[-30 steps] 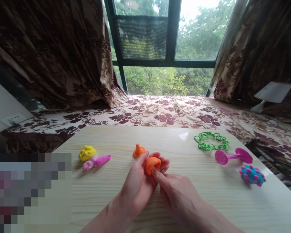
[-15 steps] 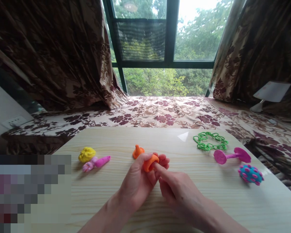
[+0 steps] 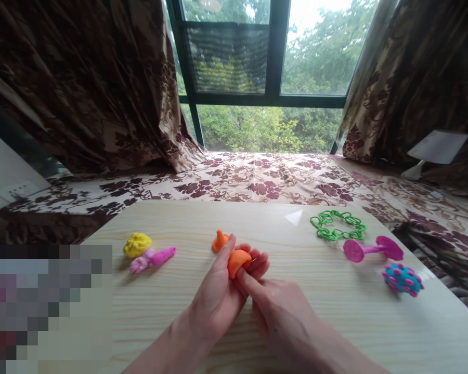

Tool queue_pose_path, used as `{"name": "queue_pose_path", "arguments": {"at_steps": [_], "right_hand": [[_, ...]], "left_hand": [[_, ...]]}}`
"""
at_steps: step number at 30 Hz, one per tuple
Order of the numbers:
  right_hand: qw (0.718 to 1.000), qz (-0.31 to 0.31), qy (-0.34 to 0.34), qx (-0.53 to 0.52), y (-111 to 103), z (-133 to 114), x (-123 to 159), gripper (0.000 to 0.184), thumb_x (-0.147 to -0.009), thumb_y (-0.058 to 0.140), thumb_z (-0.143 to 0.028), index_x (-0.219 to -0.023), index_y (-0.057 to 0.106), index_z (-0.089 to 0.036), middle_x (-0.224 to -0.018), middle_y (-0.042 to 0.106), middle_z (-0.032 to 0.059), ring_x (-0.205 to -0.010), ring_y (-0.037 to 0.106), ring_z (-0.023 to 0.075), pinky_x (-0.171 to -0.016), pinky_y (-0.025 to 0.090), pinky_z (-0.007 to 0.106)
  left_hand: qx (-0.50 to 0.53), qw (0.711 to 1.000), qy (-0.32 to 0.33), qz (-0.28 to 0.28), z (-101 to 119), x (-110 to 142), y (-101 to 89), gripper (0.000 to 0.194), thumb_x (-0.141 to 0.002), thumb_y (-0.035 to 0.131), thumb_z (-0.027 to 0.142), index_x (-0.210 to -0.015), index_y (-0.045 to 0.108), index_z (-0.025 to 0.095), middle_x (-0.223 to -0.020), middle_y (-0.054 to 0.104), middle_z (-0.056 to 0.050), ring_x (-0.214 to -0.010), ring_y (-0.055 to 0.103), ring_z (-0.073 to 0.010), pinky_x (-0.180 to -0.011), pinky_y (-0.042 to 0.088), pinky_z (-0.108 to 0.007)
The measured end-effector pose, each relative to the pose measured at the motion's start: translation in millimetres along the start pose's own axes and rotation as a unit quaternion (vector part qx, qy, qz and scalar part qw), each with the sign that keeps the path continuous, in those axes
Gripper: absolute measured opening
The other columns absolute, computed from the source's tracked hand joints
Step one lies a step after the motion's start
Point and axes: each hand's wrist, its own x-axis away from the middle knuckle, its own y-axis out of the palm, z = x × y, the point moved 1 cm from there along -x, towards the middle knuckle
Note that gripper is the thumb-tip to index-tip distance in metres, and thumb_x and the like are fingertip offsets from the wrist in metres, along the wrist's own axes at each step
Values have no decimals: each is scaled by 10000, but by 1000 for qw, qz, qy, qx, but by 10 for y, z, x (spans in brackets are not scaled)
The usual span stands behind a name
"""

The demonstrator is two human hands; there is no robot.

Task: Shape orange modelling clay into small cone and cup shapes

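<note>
A hollow, cup-shaped piece of orange modelling clay (image 3: 239,261) rests in my left hand (image 3: 218,296), whose thumb and curled fingers surround it. My right hand (image 3: 283,306) meets it from the right, its index finger pressed at the clay's near rim while the other fingers fold underneath. The fingertip is partly hidden by the clay and the left palm. Just behind the left thumb, a smaller orange clay piece (image 3: 220,240) with a flat round base and an upright knob stands on the table.
On the pale wooden table (image 3: 171,311), a yellow clay lump (image 3: 137,244) and a pink clay figure (image 3: 153,258) lie left. A green clay chain (image 3: 337,226), a magenta dumbbell shape (image 3: 372,249) and a blue ball with pink dots (image 3: 402,279) lie right.
The orange cup has turned in my left hand, so its outer dome shows more and its opening faces down toward me. My right index finger has shifted slightly left and down with it.
</note>
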Motion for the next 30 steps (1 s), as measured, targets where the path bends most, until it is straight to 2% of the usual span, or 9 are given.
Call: {"name": "queue_pose_path", "arguments": {"at_steps": [2, 5, 8, 11, 14, 16, 21, 25, 30], "right_hand": [[999, 18, -9, -31, -60, 8, 2, 510, -764, 374, -103, -1260, 349, -213, -732, 596, 8, -571, 488, 119, -531, 330, 215], [992, 82, -23, -90, -194, 28, 11, 463, -826, 338, -106, -1278, 330, -210, -725, 590, 3, -561, 486, 102, -553, 356, 205], [978, 158, -26, -134, -305, 52, 18, 455, -844, 348, -121, -1291, 319, -204, -715, 583, 1, -570, 489, 98, -574, 376, 202], [970, 187, -38, -153, -333, 65, 17, 425, -843, 367, -124, -1261, 363, -205, -741, 590, 9, -596, 501, 100, -591, 384, 203], [971, 174, -56, -152, -296, 57, 14, 367, -838, 371, -123, -1191, 424, -205, -813, 600, 25, -623, 509, 106, -601, 379, 212], [977, 151, -54, -140, -253, 48, 13, 303, -832, 376, -128, -1110, 470, -203, -820, 598, 27, -627, 509, 109, -601, 372, 215], [988, 106, -13, -109, -165, 73, -2, 180, -803, 400, -115, -933, 493, -197, -710, 566, -3, -561, 458, 107, -546, 326, 215], [981, 120, 9, -151, -175, 79, -30, 149, -806, 375, -90, -822, 480, -194, -625, 495, -33, -515, 405, 86, -508, 291, 199], [975, 96, -17, -200, -134, 8, -37, 144, -821, 354, -105, -767, 461, -186, -594, 460, -39, -500, 383, 77, -500, 290, 190]], "left_hand": [[9, 1000, -20, -23, 37, 14, 28, 145, -767, 543, 253, -815, 569, 119, -802, 605, -76, -808, 609, -188, -816, 491, -354], [30, 997, -45, -59, 96, 21, 57, 146, -782, 503, 203, -867, 575, 107, -854, 620, -93, -834, 610, -182, -781, 502, -314], [25, 997, -49, -62, 122, 5, 38, 159, -785, 495, 214, -873, 582, 115, -841, 644, -93, -806, 625, -197, -741, 512, -343], [22, 996, -45, -67, 109, -11, 10, 168, -786, 496, 244, -847, 591, 121, -831, 649, -88, -820, 623, -215, -743, 505, -366], [19, 997, -43, -62, 81, -13, -5, 175, -783, 500, 241, -840, 593, 104, -862, 637, -101, -842, 611, -206, -756, 495, -334], [-2, 998, -37, -59, 69, -2, 3, 219, -782, 505, 244, -919, 587, 94, -896, 625, -118, -876, 599, -210, -771, 484, -319], [-49, 994, -36, -96, 70, 56, 93, 364, -809, 464, 309, -1117, 521, 122, -1001, 603, -125, -979, 551, -228, -856, 435, -350], [-109, 989, -1, -102, 75, 78, 111, 290, -809, 462, 277, -1022, 574, 115, -978, 612, -118, -971, 546, -217, -876, 417, -352], [-140, 985, 38, -96, 57, 86, 56, 190, -800, 467, 263, -852, 597, 134, -978, 604, -93, -1008, 532, -237, -896, 404, -369]]}}
